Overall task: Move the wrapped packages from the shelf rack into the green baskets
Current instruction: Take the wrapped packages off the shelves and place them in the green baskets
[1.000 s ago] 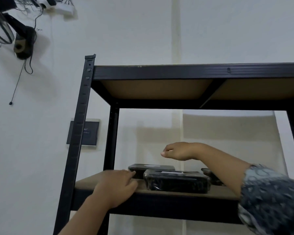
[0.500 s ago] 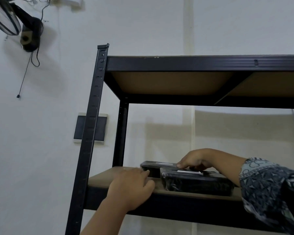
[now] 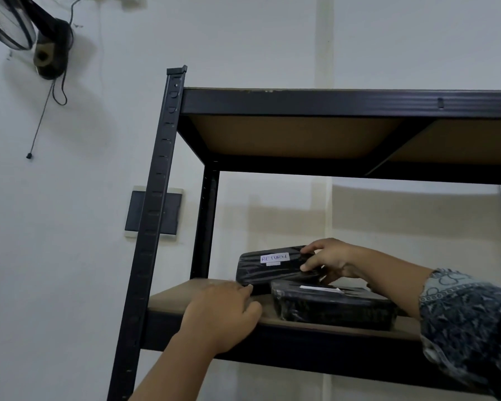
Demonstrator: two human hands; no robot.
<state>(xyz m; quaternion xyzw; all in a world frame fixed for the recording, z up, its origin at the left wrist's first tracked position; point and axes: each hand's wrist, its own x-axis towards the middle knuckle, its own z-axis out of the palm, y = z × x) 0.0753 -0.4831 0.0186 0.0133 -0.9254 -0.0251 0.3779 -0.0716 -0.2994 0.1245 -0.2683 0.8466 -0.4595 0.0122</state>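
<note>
The right hand (image 3: 327, 261) pinches the 3 o'clock end of the RETURN package (image 3: 272, 266), thumb on the near edge and fingers over the top. The black-wrapped package sits tilted at the back of the shelf (image 3: 180, 296), its white label tipped toward the camera. The left hand (image 3: 223, 314) rests on the shelf's front edge at about 7 o'clock from that package. Its fingers are loosely bent and hold nothing, the tips just beside the package's near corner.

At 5 o'clock from the gripped package, a second package (image 3: 333, 308) lies flat near the shelf front, untouched. Both are on the same level of the shelf rack (image 3: 156, 212).

No green basket is in view, so what has already been moved cannot be told. At least these two packages remain, and the first looks only just taken in hand, with the whole carry to a basket left to do.
</note>
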